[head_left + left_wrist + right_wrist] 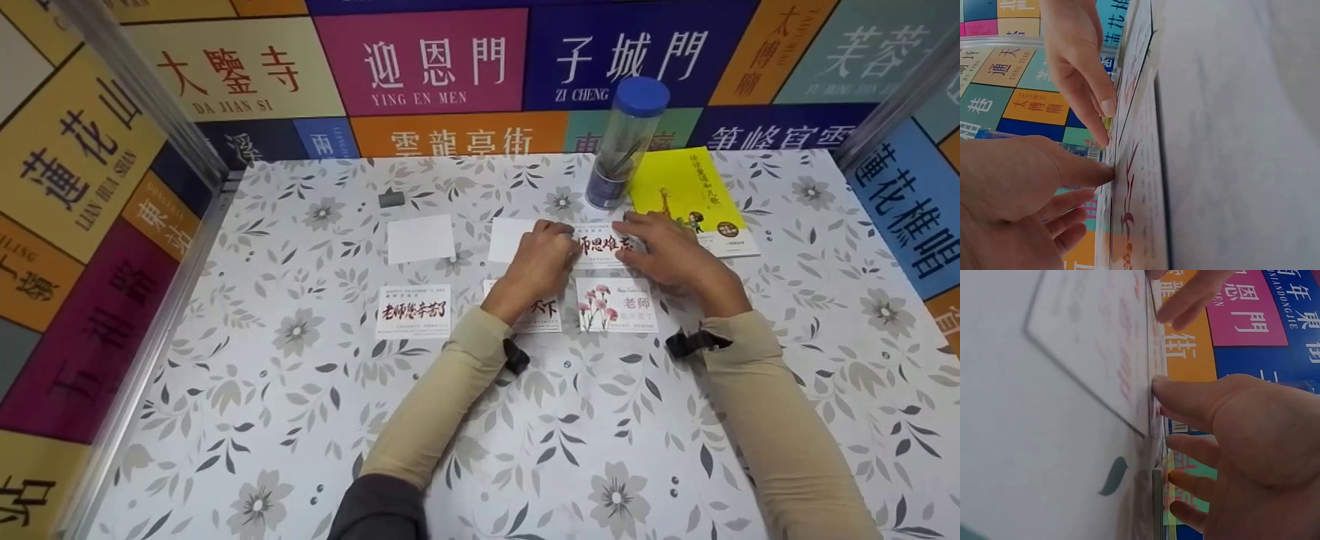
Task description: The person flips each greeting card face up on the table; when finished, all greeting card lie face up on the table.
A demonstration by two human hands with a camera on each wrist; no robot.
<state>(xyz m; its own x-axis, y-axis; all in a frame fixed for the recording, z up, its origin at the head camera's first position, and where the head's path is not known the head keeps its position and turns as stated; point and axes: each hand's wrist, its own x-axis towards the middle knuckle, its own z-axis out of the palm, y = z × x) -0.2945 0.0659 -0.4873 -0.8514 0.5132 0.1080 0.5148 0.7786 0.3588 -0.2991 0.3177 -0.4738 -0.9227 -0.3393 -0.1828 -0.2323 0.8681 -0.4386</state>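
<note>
A white card with red brush characters (600,246) lies flat between the two hands in the head view. My left hand (541,259) comes down at its left side, thumb tip touching the card surface and the other fingers loosely bent. At the right edge is my right hand (671,251), thumb and fingers spread and relaxed, the thumb touching the card. A blank white card (510,238) lies just left of the left hand. Nearer me, a second red-lettered card (544,319) is partly hidden under the left wrist, beside a card with pink carnations (616,305).
Another blank card (421,240) and a red-lettered card (414,311) lie to the left. Behind them is a small dark grey object (391,198). A clear tube with a blue cap (626,142) stands behind the hands, beside a yellow book (694,187). Printed panels border the table.
</note>
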